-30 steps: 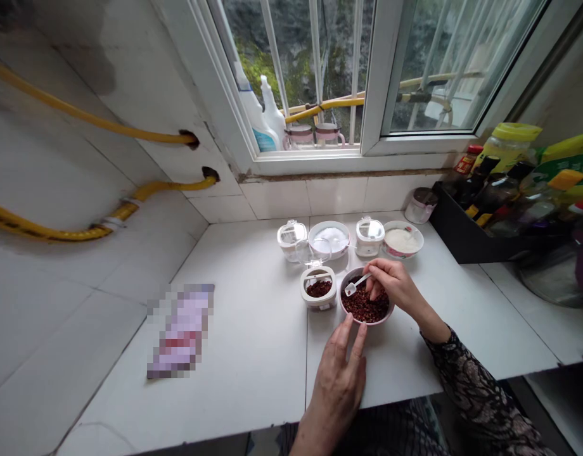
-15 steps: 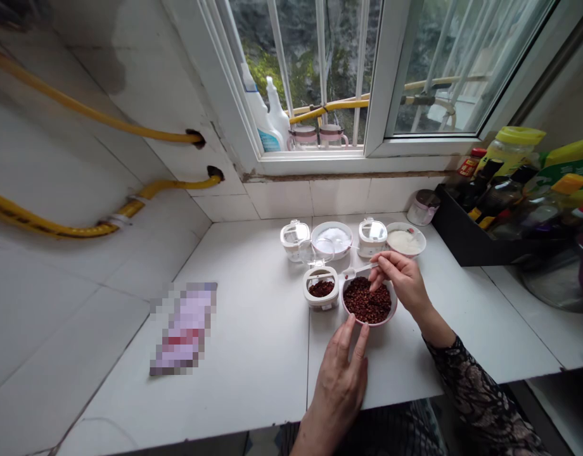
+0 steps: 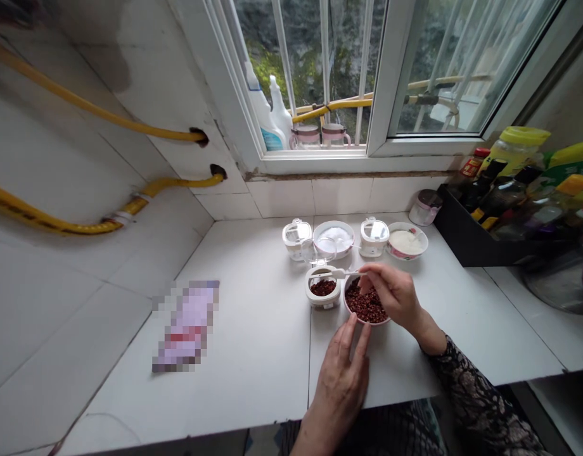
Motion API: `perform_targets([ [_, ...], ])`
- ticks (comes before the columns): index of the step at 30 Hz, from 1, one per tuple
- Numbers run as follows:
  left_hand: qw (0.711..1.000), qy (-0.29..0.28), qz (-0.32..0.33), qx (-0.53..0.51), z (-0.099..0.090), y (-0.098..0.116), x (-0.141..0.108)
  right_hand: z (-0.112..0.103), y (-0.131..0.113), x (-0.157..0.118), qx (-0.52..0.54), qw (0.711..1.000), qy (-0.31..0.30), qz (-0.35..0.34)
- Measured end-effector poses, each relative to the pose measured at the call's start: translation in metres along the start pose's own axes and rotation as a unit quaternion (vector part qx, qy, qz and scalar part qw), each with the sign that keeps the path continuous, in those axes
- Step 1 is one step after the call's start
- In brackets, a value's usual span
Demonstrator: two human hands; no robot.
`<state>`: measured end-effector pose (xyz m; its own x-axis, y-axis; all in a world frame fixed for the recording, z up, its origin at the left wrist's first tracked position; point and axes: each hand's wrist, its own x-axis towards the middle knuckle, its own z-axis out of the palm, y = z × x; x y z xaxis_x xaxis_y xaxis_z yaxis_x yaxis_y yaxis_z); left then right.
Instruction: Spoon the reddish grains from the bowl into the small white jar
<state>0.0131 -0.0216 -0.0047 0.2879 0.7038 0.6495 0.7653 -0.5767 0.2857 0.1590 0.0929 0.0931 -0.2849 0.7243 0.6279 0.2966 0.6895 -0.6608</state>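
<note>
My right hand [image 3: 395,296] pinches the handle of a small white spoon [image 3: 338,273], whose head is over the open seasoning jar [image 3: 324,301]. Dark red grains lie inside that jar, and its clear lid is tipped up at the back. Just right of it is a bowl of the same dark red grains [image 3: 362,304], partly covered by my right hand. My left hand [image 3: 341,373] rests with fingers spread, fingertips at the bowl's near rim.
Behind stand two lidded jars [image 3: 297,239] [image 3: 374,237], a bowl of white grains [image 3: 334,239] and a bowl of pale powder [image 3: 406,241]. A black bottle box [image 3: 481,244] is at right; a blurred purple packet [image 3: 189,326] lies left.
My right hand has moved left with the spoon, from above the bowl to over the open jar. My left hand has stayed at the bowl's rim. The view has shifted slightly.
</note>
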Motion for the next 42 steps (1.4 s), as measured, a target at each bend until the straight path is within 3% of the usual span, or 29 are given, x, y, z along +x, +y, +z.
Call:
perform_targets([
  [3,1.0,-0.007,0.002,0.003,-0.002,0.0,0.001,-0.009,0.005,0.003,0.039,0.992,0.012,0.117],
  [6,1.0,-0.013,0.004,0.006,-0.004,0.0,0.001,-0.013,0.011,0.004,0.034,0.979,-0.037,0.196],
  [11,1.0,-0.026,-0.001,0.012,-0.004,-0.001,-0.001,-0.004,0.016,0.002,0.062,0.959,-0.104,0.258],
  [18,0.999,-0.031,-0.007,0.011,-0.003,0.0,-0.001,-0.01,0.019,0.005,0.168,0.92,-0.062,0.349],
  [25,1.0,-0.025,-0.002,0.015,-0.004,0.0,0.0,-0.016,0.022,0.008,0.19,0.913,-0.055,0.358],
  [29,1.0,-0.023,-0.001,0.011,-0.004,0.0,0.0,-0.011,0.02,0.004,0.137,0.931,-0.09,0.325],
  [32,1.0,-0.024,-0.001,0.012,-0.004,0.0,0.0,-0.009,0.018,0.003,0.151,0.927,-0.117,0.322],
  [42,0.999,-0.032,-0.001,0.012,-0.003,-0.001,-0.002,-0.016,0.02,0.006,0.162,0.922,-0.083,0.342],
])
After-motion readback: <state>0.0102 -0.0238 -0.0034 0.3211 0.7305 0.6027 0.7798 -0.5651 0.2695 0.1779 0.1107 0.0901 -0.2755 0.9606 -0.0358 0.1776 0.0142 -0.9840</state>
